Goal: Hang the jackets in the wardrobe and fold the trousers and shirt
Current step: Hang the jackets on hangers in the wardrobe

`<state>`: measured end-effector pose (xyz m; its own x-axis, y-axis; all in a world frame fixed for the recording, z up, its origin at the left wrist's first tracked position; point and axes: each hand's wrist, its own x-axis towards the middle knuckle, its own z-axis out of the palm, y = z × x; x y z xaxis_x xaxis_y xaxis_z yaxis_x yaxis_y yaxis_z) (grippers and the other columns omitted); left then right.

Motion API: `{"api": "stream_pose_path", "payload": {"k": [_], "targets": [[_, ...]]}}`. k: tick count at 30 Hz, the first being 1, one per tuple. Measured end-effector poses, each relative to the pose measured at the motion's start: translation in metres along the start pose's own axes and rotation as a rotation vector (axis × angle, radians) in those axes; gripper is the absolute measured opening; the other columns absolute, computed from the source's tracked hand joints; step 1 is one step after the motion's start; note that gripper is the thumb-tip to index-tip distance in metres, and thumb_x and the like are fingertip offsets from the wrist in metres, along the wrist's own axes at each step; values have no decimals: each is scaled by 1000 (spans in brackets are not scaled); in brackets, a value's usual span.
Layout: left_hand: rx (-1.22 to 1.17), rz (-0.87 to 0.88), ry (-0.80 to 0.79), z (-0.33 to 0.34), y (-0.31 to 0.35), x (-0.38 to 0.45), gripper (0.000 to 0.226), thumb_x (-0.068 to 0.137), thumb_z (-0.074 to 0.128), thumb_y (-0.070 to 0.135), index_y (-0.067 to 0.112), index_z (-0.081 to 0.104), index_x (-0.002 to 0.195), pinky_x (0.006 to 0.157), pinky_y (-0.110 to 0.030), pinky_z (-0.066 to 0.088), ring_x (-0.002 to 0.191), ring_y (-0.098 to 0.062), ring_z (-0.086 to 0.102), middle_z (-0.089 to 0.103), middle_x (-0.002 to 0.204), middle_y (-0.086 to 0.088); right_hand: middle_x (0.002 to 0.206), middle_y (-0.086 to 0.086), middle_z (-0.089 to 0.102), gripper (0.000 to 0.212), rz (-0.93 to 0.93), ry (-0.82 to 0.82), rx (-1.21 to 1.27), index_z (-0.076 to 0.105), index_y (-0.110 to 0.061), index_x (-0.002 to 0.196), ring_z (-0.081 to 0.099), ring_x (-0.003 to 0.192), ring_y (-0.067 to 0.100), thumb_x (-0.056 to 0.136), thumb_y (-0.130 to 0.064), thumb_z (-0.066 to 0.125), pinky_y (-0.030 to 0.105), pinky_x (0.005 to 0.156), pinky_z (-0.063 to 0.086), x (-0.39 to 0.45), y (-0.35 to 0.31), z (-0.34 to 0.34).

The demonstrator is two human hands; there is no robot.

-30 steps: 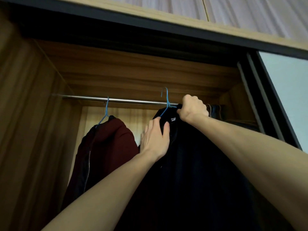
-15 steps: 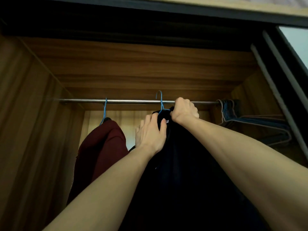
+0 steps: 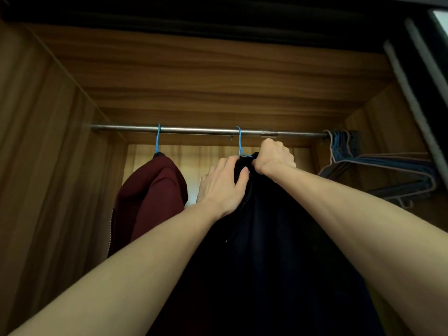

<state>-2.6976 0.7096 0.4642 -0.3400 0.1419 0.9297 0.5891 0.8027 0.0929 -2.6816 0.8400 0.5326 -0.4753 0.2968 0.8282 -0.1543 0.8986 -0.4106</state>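
Observation:
A black jacket (image 3: pixel 271 251) hangs in front of me on a blue wire hanger (image 3: pixel 240 144) whose hook sits over the metal wardrobe rail (image 3: pixel 194 130). My right hand (image 3: pixel 274 157) grips the jacket's collar just below the rail. My left hand (image 3: pixel 221 184) holds the jacket's left shoulder, thumb over the fabric. A dark red jacket (image 3: pixel 150 197) hangs to the left on a second blue hanger (image 3: pixel 158 139).
Several bare hangers (image 3: pixel 378 170) are bunched at the rail's right end. Wooden side walls (image 3: pixel 43 166) close in on the left and right, with the wardrobe's top board (image 3: pixel 206 76) above. A dark sliding-door frame (image 3: pixel 417 76) runs at the far right.
The black jacket's hanger hook, which was level with the rail a second ago, now sits over it. Both hands have kept their hold. The view has moved closer into the wardrobe.

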Motion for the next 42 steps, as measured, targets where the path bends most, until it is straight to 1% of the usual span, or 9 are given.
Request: {"api": "stream_pose_path", "payload": {"k": [4, 11, 18, 22, 27, 31, 35, 38, 42], "targets": [[1, 12, -14, -10, -1, -12, 45, 108, 35, 47, 28, 43, 148, 107, -46, 40, 128, -24, 51, 52, 143, 3, 119, 9, 69, 15, -42, -29, -95, 62, -16, 106, 66, 112, 31, 96, -24, 70, 35, 74, 43, -9, -9, -4], [24, 26, -32, -34, -10, -29, 46, 109, 35, 46, 26, 43, 150, 106, -43, 37, 130, -24, 51, 54, 143, 1, 133, 11, 63, 63, -43, -127, -260, 45, -10, 142, 62, 124, 32, 95, -44, 70, 37, 80, 41, -31, -15, -22], [-51, 27, -85, -48, -8, -60, 48, 109, 35, 46, 25, 42, 152, 111, -44, 39, 135, -22, 49, 54, 147, 2, 128, 12, 61, 52, -190, -72, -332, 50, -13, 132, 62, 117, 36, 98, -50, 62, 40, 77, 43, -91, 0, -41], [-77, -5, -109, -55, -5, -85, 48, 110, 34, 46, 27, 41, 153, 113, -43, 37, 138, -21, 46, 52, 150, 3, 138, 12, 49, 58, -287, -13, -357, 42, -16, 144, 50, 128, 34, 98, -47, 60, 45, 95, 48, -136, 24, -42], [-74, -21, -132, -62, 1, -124, 47, 108, 35, 49, 32, 40, 152, 111, -41, 37, 137, -21, 46, 52, 149, 9, 163, 12, 35, 71, -372, 78, -296, 36, -16, 157, 30, 153, 30, 99, -48, 58, 45, 122, 32, -183, 52, -45], [-24, 14, -164, -67, 4, -162, 50, 104, 32, 58, 38, 39, 149, 110, -48, 43, 135, -19, 49, 53, 144, 14, 167, 7, 32, 70, -377, 66, -167, 34, -17, 160, 24, 157, 24, 102, -52, 51, 44, 128, 24, -216, 68, -46], [10, 76, -144, -82, 23, -208, 50, 108, 38, 47, 27, 42, 154, 121, -35, 31, 141, -8, 42, 50, 150, 12, 166, 2, 35, 67, -390, 58, -63, 37, -19, 159, 23, 157, 20, 103, -51, 51, 37, 127, 16, -260, 83, -57], [18, 87, -137, -93, 43, -247, 51, 108, 39, 47, 25, 43, 154, 119, -23, 23, 143, -4, 39, 49, 152, 13, 166, -1, 36, 65, -415, 28, -47, 38, -21, 159, 21, 157, 16, 104, -53, 49, 35, 128, 11, -301, 100, -71], [-18, 58, -171, -103, 69, -311, 50, 108, 41, 45, 25, 42, 154, 120, -22, 24, 142, 0, 39, 49, 150, 15, 162, -1, 42, 62, -409, -30, -21, 43, -21, 156, 26, 156, 15, 103, -54, 48, 39, 129, 19, -367, 127, -85]]}}
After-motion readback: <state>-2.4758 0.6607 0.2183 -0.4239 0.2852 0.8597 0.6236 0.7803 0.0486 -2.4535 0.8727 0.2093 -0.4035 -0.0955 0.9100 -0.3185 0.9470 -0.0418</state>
